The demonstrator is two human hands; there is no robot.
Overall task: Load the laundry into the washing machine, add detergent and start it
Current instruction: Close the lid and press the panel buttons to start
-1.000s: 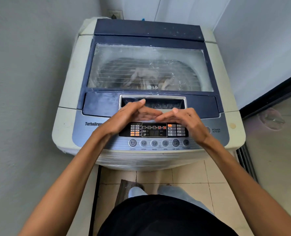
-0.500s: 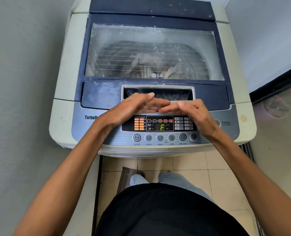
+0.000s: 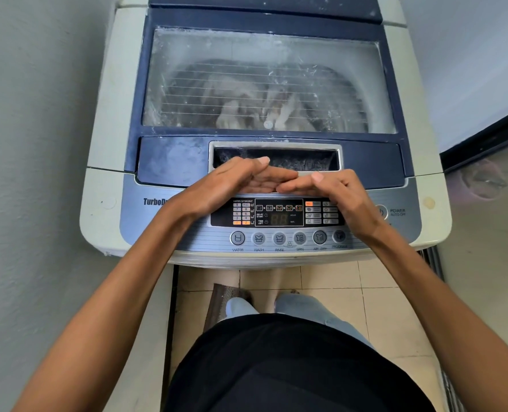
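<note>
Lid [image 3: 267, 84] shut, left hand [image 3: 220, 188] and right hand [image 3: 339, 194] meet over the control panel [image 3: 279, 217], both relaxed, grasping nothing.

I see a bright, evenly lit picture; soft daylight seems to come from around 2 o'clock, where the wall [image 3: 470, 55] is palest. The lid window [image 3: 267, 81] carries a milky haze, blurring what lies beneath. The left hand [image 3: 232, 185] and right hand [image 3: 336, 191] throw soft shadow on the control panel [image 3: 279, 215]. Straight edges bow outward at 9 and 3 o'clock.
</note>
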